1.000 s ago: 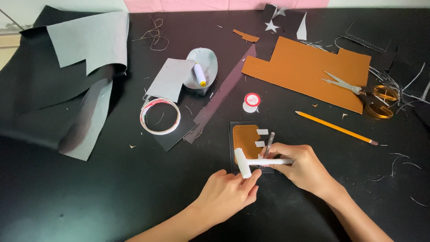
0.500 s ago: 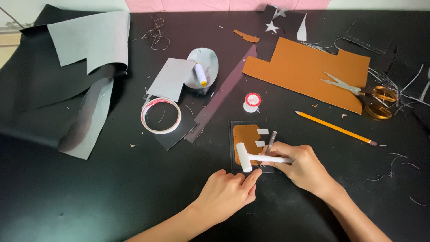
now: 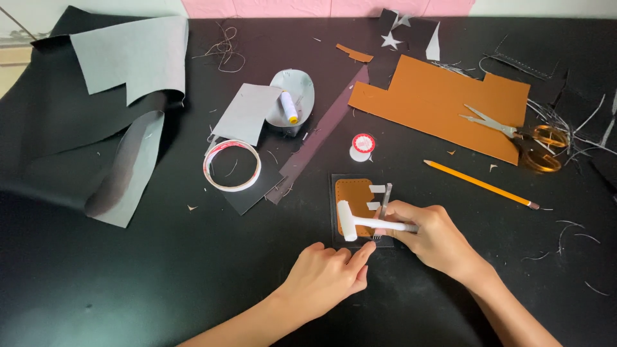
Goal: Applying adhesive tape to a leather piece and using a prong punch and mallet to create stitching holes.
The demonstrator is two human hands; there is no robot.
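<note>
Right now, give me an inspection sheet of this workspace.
Surface: black tabletop, strewn with thread scraps.
Job's things: small black leather panel with tan patch; white mallet; thin metal pronged punch standing on the panel.
Clutter: tan leather sheet, orange-handled scissors, yellow pencil, tape ring, white thread spool, grey and black sheets.
Hands: right hand grips the mallet; left hand rests at the panel's lower edge.
Cables: nothing seen.
Surroundings: pink wall edge.
</note>
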